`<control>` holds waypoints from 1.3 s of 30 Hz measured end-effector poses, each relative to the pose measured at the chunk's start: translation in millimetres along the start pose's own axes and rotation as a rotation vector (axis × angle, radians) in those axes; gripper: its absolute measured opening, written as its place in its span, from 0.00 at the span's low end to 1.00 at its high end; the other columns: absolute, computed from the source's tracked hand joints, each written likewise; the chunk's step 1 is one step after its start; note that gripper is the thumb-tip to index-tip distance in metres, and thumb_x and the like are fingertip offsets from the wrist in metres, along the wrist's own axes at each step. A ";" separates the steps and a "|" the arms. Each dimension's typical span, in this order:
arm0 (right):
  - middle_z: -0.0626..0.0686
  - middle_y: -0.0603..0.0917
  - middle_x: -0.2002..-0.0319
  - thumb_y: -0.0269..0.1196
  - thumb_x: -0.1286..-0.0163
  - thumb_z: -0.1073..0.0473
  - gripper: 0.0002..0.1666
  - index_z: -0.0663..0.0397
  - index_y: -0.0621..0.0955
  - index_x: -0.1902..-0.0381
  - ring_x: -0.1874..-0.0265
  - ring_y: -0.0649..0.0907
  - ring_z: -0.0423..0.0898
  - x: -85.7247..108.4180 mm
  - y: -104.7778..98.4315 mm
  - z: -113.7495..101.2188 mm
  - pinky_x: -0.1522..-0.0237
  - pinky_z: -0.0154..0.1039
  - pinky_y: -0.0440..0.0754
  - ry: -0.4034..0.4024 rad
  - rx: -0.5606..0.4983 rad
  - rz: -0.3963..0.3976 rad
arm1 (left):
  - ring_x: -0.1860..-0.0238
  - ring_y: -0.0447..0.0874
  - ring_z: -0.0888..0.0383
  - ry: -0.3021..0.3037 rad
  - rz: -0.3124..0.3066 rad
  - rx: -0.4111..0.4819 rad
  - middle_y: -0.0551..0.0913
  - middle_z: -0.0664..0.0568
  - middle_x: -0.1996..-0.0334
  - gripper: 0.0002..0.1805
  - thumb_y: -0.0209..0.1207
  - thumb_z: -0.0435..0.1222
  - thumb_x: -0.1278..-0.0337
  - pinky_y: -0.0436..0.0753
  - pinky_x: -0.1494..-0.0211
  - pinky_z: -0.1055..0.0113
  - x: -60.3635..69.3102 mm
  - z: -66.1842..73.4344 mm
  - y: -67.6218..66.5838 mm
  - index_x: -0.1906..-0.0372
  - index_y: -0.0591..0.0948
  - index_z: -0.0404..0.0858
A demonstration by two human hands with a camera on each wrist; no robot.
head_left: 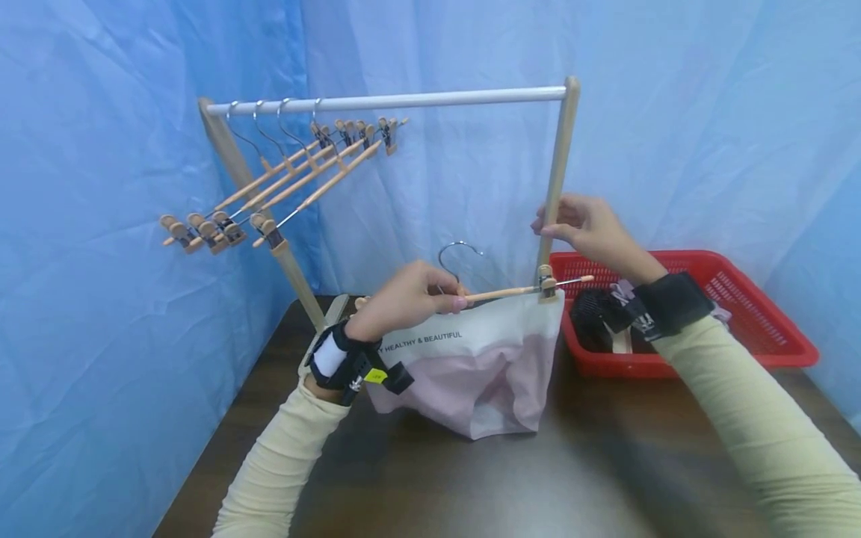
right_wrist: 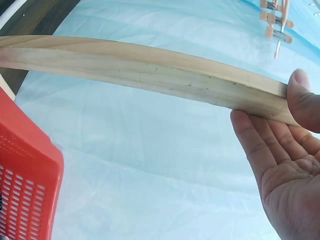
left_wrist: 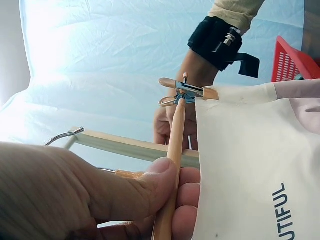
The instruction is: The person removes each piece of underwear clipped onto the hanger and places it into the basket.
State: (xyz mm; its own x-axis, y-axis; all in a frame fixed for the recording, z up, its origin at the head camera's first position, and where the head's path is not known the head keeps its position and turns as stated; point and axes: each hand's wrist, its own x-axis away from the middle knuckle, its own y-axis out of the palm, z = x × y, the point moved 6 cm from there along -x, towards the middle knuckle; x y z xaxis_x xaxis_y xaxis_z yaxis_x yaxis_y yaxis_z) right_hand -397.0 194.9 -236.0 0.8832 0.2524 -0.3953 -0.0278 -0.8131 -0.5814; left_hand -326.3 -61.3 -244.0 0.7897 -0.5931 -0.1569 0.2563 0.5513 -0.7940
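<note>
My left hand (head_left: 410, 299) grips the wooden bar of a clip hanger (head_left: 501, 294) near its middle, thumb on one side and fingers on the other. From the hanger hangs a pair of pink underpants (head_left: 464, 381) with a white printed waistband; a clip (head_left: 548, 284) bites its right end, while my left hand and wrist mostly hide the left end. The hanger's metal hook (head_left: 457, 246) points up, off the rail. My right hand (head_left: 592, 228) holds the right wooden post (right_wrist: 165, 70) of the clothes rack between thumb and fingers.
Several clip hangers (head_left: 303, 175) hang at the left of the rack's white rail (head_left: 403, 100). A red plastic basket (head_left: 760, 329) stands at the right of the dark wooden table (head_left: 511, 486), with black and pale cloth items inside. Blue curtains (head_left: 430, 45) enclose the back and sides.
</note>
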 end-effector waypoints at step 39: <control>0.63 0.86 0.43 0.64 0.27 0.42 0.34 0.61 0.78 0.34 0.42 0.84 0.64 60.4 10.0 -36.5 0.44 0.60 0.84 0.130 0.259 -0.183 | 0.70 0.74 0.60 -0.004 -0.021 0.119 0.87 0.50 0.68 0.07 0.63 0.32 0.33 0.74 0.62 0.70 -10.6 -38.9 22.7 0.59 0.90 0.36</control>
State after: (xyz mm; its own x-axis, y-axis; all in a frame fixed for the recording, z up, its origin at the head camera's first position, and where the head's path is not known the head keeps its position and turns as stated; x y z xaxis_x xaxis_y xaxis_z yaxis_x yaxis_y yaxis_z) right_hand -326.9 182.9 -239.8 0.9363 0.2995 -0.1835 0.0336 -0.5962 -0.8021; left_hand -350.6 -65.4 -283.2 0.7855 -0.6033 -0.1383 0.3370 0.6043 -0.7220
